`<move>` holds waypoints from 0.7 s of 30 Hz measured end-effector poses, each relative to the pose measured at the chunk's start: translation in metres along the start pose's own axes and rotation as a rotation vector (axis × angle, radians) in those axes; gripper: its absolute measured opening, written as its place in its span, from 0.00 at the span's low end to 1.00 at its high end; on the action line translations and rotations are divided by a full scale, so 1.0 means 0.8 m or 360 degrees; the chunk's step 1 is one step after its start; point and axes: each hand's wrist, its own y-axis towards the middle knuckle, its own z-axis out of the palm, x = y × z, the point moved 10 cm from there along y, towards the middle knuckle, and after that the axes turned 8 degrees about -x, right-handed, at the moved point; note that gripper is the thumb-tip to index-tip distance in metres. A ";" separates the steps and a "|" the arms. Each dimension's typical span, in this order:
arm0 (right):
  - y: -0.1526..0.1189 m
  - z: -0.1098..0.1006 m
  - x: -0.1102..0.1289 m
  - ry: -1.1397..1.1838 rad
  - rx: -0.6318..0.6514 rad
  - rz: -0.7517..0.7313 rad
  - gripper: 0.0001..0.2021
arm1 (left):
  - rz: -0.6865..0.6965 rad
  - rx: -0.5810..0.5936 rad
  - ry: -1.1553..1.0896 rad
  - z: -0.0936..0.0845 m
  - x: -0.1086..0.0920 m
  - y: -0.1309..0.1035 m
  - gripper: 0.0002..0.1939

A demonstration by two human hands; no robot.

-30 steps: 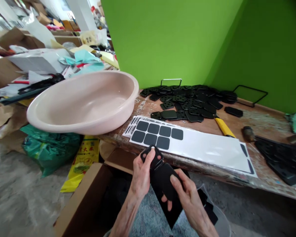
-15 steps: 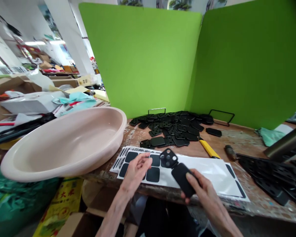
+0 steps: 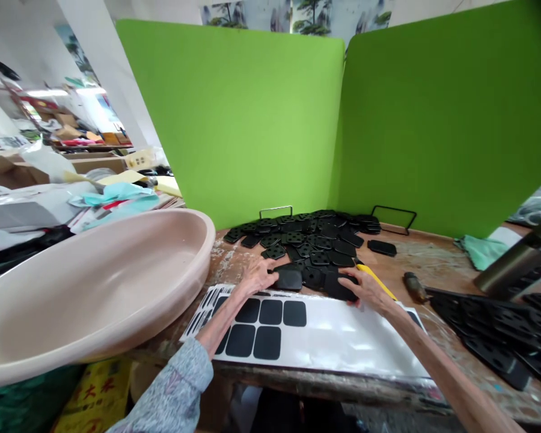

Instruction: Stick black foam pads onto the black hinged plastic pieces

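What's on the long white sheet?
Dark rounded squares are on the left of the white sheet. The left forearm hides parts of some; those can't be seen.

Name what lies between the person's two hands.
In the head view, flat black pieces lie between the left hand and the right hand, at the near edge of a pile.

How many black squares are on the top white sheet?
7 black squares: four in the far row, three in the near row, all toward the left of the white sheet. The left arm partly covers each row's leftmost square and might hide more.
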 end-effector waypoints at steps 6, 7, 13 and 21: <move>0.010 -0.004 0.003 -0.0449 -0.0326 -0.0250 0.17 | -0.0130 -0.0171 -0.0022 0.011 0.012 0.060 0.21; 0.008 -0.001 0.004 -0.0499 -0.0359 -0.0286 0.17 | -0.0132 -0.0163 -0.0064 0.015 0.012 0.066 0.20; -0.008 0.009 0.007 -0.0651 -0.0460 -0.0473 0.13 | -0.0261 -0.0032 -0.0578 0.018 0.017 0.079 0.18; -0.068 -0.002 0.119 -0.0539 -0.0630 -0.0676 0.22 | -0.0492 0.0393 -0.1854 -0.002 -0.054 -0.011 0.21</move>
